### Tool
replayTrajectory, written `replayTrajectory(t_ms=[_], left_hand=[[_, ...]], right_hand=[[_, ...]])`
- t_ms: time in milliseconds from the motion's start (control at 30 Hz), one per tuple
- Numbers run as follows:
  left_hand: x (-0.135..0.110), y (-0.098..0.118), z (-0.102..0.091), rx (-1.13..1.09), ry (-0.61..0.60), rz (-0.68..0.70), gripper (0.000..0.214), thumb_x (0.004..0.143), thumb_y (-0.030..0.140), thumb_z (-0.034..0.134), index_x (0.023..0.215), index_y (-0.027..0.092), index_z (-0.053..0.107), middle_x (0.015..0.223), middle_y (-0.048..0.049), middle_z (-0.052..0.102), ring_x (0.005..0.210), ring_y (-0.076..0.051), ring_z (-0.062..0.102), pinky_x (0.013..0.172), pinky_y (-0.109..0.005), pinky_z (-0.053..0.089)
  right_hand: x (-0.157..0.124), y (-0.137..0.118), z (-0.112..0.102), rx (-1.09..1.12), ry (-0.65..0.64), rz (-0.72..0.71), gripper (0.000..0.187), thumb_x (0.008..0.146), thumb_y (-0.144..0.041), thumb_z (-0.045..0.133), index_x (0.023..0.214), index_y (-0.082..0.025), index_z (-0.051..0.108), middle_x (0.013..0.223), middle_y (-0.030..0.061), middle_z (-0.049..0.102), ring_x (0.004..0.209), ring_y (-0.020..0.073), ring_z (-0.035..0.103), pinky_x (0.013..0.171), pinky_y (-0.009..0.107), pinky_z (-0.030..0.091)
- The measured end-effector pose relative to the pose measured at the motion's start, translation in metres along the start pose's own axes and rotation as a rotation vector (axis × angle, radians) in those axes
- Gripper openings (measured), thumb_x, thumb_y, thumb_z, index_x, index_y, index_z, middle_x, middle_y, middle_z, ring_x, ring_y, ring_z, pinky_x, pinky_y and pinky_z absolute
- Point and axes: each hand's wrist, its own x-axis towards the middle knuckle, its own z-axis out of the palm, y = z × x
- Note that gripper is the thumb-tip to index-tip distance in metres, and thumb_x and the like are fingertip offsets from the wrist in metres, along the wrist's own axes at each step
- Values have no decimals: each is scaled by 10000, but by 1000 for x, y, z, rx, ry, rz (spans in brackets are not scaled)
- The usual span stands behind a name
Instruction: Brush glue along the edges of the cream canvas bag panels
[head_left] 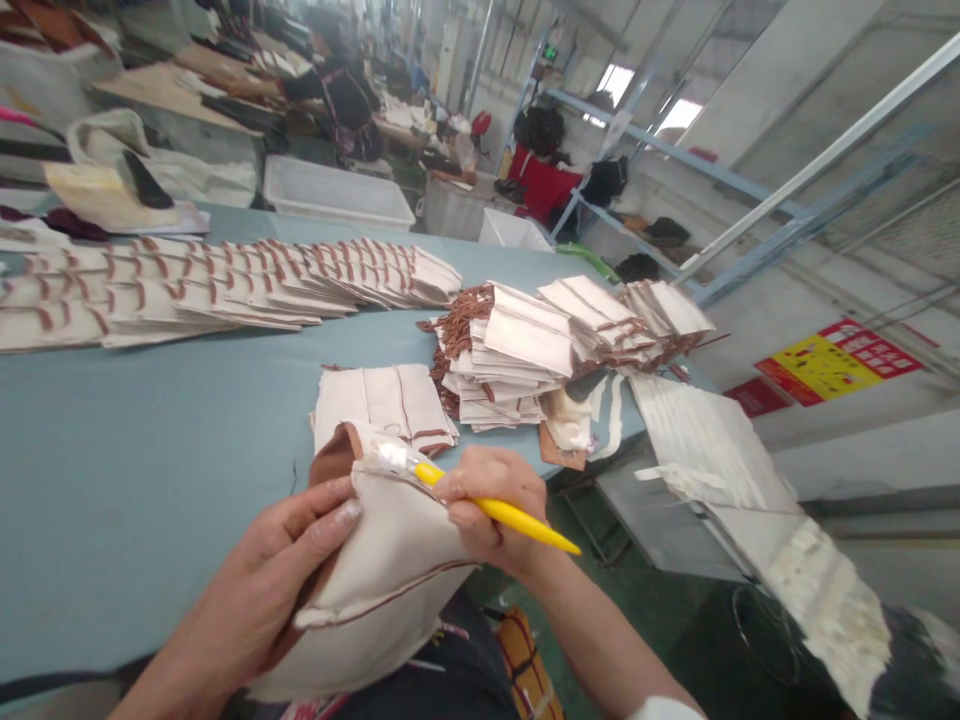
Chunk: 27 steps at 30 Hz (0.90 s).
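Note:
My right hand (499,505) grips a brush with a yellow handle (525,522). Its white-coated bristles (391,457) touch the top edge of a cream sewn leather piece (397,540) with brown inner sides. That piece is in my left hand (304,550), thumb on the outer face and fingers tucked at the brown opening; some white stuff sits on the thumbnail. Just beyond it, a small pile of similar cream pieces (382,400) lies on the blue-green table (187,440).
Stacked cream pieces with brown edges (517,350) stand behind my right hand. A long overlapping row of them (225,285) runs across the left. White bins (337,195) are past the table; a residue-covered board (742,480) slopes at right. A person (337,95) works in the background.

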Motion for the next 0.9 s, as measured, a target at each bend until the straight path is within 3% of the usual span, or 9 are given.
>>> replayTrajectory(t_ms=[67,167,233,333,467,567,667,900], left_hand=[[-2,0,-3,-25,10,-21,466,618,344,1057,1053,290,901,813,-30,842,645,-230,761,587,-259,620],[-6,2,-7,12,1,11,442,611,371,1071,1011,283,906,807,-27,840,626,-209,740,563,-237,600],[-9,3,-8,58,-18,28,434,622,377,1070,1014,283,909,824,-26,847,616,-199,731,575,-234,602],[-13,5,-9,75,-39,29,441,656,372,1056,1066,301,910,860,-17,861,631,-190,736,635,-236,621],[-12,5,-11,62,13,82,496,637,422,1071,1087,287,912,874,-36,869,731,-221,779,666,-226,617],[-10,6,-14,81,35,111,557,677,520,1047,1151,269,900,859,-45,870,681,-211,766,694,-257,642],[-9,9,-15,109,39,129,582,671,511,1046,1165,243,893,845,-47,869,674,-219,766,718,-291,665],[-2,18,-9,6,33,138,517,615,474,1080,1038,234,905,782,-33,854,635,-179,740,651,-220,613]], right_hand=[[1,-5,0,10,54,24,215,1162,-353,576,1011,-261,699,693,-25,759,517,136,665,533,255,567],[2,-11,5,-18,5,72,266,1166,-358,560,956,-259,692,685,-23,755,517,130,675,536,243,576],[2,-9,12,-52,-23,99,281,1171,-356,541,959,-251,692,717,-8,769,555,134,705,568,245,602],[2,1,20,-98,54,123,271,1181,-363,500,1028,-241,687,788,11,788,594,140,727,597,259,627],[-7,3,27,-229,65,145,198,1170,-302,500,1156,-234,685,923,48,823,750,168,796,701,284,667],[-20,3,35,-288,5,185,189,1145,-227,516,1215,-226,691,990,67,835,881,186,825,797,284,671],[-30,5,45,-310,-2,235,208,1127,-215,508,1203,-212,702,1022,88,839,948,204,828,848,293,666],[-28,4,67,-306,90,402,251,1160,-245,453,1256,-197,679,1011,69,809,847,177,784,824,282,632]])
